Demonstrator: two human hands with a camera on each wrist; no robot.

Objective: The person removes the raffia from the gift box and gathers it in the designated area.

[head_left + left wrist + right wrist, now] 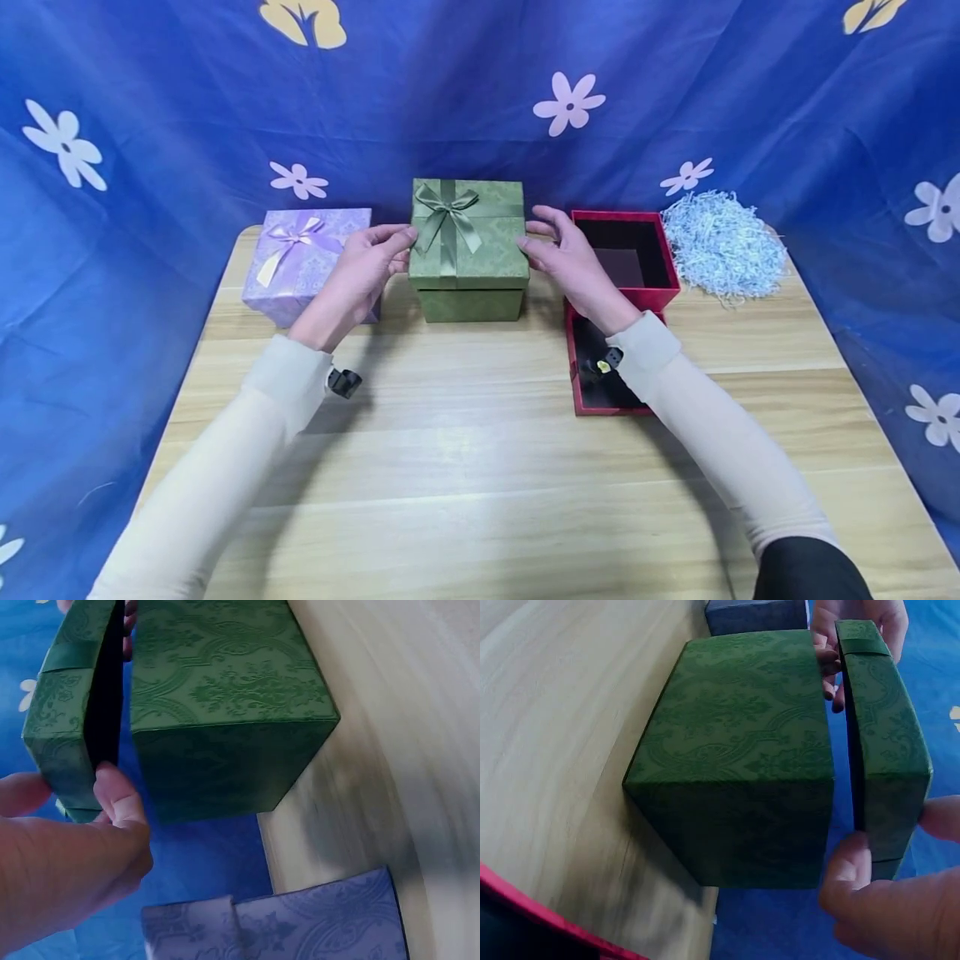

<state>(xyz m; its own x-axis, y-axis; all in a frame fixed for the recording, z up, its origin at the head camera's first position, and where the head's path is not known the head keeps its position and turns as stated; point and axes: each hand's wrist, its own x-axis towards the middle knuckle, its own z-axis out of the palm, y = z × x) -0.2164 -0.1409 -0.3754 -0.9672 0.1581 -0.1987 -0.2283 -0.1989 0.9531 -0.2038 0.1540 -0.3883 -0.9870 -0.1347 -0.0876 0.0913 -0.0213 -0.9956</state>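
A green patterned lid with a satin bow is raised above its square green box; both wrist views show a gap between them. My left hand pinches the lid's left side between thumb and fingers. On the opposite side, my right hand grips the lid the same way. In the left wrist view the left thumb lies at the lower rim of the lid. The right wrist view shows the right thumb at the rim of the lid too. The box stands on the table; its inside is hidden.
Left of the green box is a lilac box with a ribbon bow. To the right stands an open red box with a dark inside, and its red-edged lid lies in front. Light-blue shredded paper is heaped at the back right.
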